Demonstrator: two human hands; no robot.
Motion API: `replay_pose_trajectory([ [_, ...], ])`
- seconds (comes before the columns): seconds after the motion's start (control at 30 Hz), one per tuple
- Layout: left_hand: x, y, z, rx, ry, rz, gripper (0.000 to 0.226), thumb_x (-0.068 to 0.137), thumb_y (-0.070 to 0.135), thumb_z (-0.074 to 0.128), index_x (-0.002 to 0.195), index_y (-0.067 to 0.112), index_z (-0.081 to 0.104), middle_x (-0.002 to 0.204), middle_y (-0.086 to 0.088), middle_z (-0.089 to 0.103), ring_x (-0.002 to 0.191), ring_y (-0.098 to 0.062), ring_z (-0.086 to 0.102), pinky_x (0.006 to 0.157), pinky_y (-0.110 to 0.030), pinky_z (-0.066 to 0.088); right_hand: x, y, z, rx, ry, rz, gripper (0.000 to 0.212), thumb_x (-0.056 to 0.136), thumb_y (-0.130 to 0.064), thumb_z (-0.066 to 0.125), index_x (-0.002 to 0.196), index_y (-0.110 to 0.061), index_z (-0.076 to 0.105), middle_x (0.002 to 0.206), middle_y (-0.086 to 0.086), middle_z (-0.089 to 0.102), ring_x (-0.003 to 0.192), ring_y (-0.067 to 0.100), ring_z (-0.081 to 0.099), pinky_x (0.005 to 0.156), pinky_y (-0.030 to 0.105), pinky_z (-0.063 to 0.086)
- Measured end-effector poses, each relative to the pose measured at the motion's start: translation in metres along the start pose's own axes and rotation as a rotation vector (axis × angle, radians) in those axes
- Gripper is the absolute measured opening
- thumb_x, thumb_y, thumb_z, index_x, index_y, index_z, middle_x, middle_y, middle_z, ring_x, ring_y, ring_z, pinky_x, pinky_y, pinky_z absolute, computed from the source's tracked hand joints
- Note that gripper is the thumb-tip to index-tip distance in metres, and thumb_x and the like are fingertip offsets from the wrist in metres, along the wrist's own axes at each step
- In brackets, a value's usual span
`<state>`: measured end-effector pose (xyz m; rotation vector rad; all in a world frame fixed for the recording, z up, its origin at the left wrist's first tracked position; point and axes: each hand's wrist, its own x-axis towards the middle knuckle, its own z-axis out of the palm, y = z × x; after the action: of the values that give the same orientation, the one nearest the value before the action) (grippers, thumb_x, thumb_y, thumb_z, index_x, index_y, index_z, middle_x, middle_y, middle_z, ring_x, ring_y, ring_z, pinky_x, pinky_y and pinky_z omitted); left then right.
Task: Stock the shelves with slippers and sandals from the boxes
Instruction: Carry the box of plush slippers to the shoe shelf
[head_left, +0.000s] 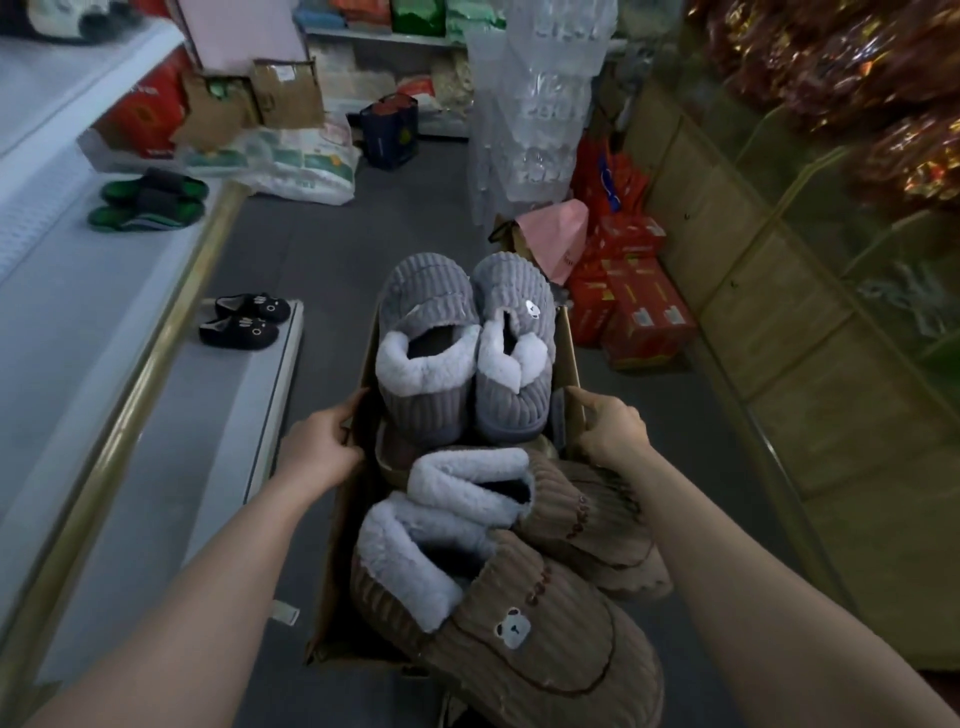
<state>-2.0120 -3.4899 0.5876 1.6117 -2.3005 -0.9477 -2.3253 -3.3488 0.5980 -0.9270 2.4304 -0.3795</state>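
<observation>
I carry a long cardboard box in front of me. My left hand grips its left wall and my right hand grips its right wall. At the far end of the box sits a grey ribbed pair of fleece-lined slippers. A brown ribbed pair with a small bear patch fills the near end and spills over the rim. On the white shelf to my left stand a green and black pair of sandals and, lower down, a small black pair of slippers.
The grey floor aisle runs ahead. Red cartons and a pink bag lie right of the box. A wooden glass-fronted counter lines the right side. Stacked clear plastic containers, bags and cardboard crowd the far end.
</observation>
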Motion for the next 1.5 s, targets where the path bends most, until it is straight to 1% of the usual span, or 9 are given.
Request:
replay_pose_trajectory([
  [0.2,0.118,0.025,0.017,-0.054,0.03,-0.085,0.046,0.078,0.027,0.069,0.121,0.043,0.06,0.09,0.004,0.073,0.094,-0.026,0.068,0.078,-0.033,0.051,0.117,-0.024,-0.034,-0.028,-0.005,-0.02,0.071,0.079,-0.013,0.059,0.139,-0.049,0.044,0.122,0.006,0.065,0.108,0.03,0.062,0.088,0.037,0.055],
  [0.3,0.176,0.036,0.019,-0.097,0.03,-0.086,0.037,0.077,0.029,0.069,0.111,0.043,0.063,0.081,0.008,0.071,0.086,-0.022,0.069,0.074,-0.033,0.053,0.169,-0.038,-0.05,-0.046,0.014,-0.04,0.068,0.081,-0.017,0.058,0.138,-0.049,0.045,0.122,0.005,0.066,0.107,0.03,0.062,0.089,0.038,0.055],
  [0.5,0.296,0.063,0.015,-0.092,0.01,-0.046,0.046,0.078,0.022,0.067,0.118,0.044,0.061,0.086,0.008,0.071,0.09,-0.022,0.068,0.08,-0.036,0.054,0.275,-0.071,-0.074,-0.02,0.015,-0.01,0.072,0.082,-0.011,0.061,0.141,-0.047,0.042,0.114,0.003,0.067,0.097,0.025,0.064,0.08,0.037,0.058],
  [0.73,0.423,0.091,0.016,-0.073,0.015,-0.01,0.05,0.077,0.023,0.067,0.122,0.043,0.061,0.086,0.006,0.071,0.094,-0.025,0.068,0.082,-0.037,0.054,0.384,-0.095,-0.087,0.042,0.034,0.058,0.07,0.084,-0.015,0.063,0.141,-0.048,0.041,0.116,0.002,0.068,0.103,0.024,0.064,0.082,0.036,0.058],
  [0.87,0.481,0.105,0.026,-0.069,-0.016,-0.014,0.062,0.077,0.027,0.065,0.129,0.056,0.048,0.089,0.013,0.071,0.094,-0.016,0.067,0.085,-0.034,0.054,0.443,-0.101,-0.092,0.052,0.019,0.094,0.071,0.083,-0.016,0.065,0.141,-0.049,0.04,0.117,0.002,0.067,0.105,0.024,0.063,0.08,0.032,0.054],
  [1.0,0.529,0.116,0.042,-0.063,-0.014,-0.027,0.062,0.078,0.033,0.063,0.13,0.061,0.042,0.095,0.013,0.072,0.099,-0.018,0.068,0.087,-0.034,0.054,0.497,-0.103,-0.095,0.053,-0.009,0.098,0.073,0.082,-0.015,0.066,0.139,-0.052,0.04,0.118,0.003,0.066,0.104,0.025,0.063,0.087,0.04,0.056],
  [1.13,0.571,0.123,0.064,-0.07,-0.016,-0.057,0.062,0.081,0.034,0.061,0.132,0.062,0.039,0.101,0.012,0.073,0.103,-0.02,0.067,0.088,-0.034,0.054,0.549,-0.1,-0.096,0.036,-0.041,0.106,0.074,0.083,-0.014,0.068,0.14,-0.051,0.039,0.122,0.005,0.064,0.108,0.027,0.061,0.09,0.039,0.054],
  [1.27,0.606,0.126,0.087,-0.058,-0.029,-0.067,0.062,0.084,0.034,0.063,0.134,0.06,0.039,0.105,0.009,0.072,0.103,-0.021,0.066,0.087,-0.033,0.053,0.591,-0.097,-0.092,0.034,-0.047,0.085,0.065,0.087,-0.025,0.064,0.139,-0.054,0.039,0.123,0.007,0.063,0.108,0.03,0.061,0.091,0.041,0.053],
  [1.5,0.641,0.122,0.115,-0.044,-0.03,-0.109,0.067,0.083,0.029,0.063,0.135,0.061,0.037,0.103,0.009,0.073,0.105,-0.022,0.066,0.086,-0.034,0.053,0.632,-0.094,-0.075,0.039,-0.037,0.096,0.063,0.086,-0.029,0.065,0.139,-0.053,0.04,0.122,0.009,0.065,0.108,0.032,0.061,0.093,0.042,0.052],
])
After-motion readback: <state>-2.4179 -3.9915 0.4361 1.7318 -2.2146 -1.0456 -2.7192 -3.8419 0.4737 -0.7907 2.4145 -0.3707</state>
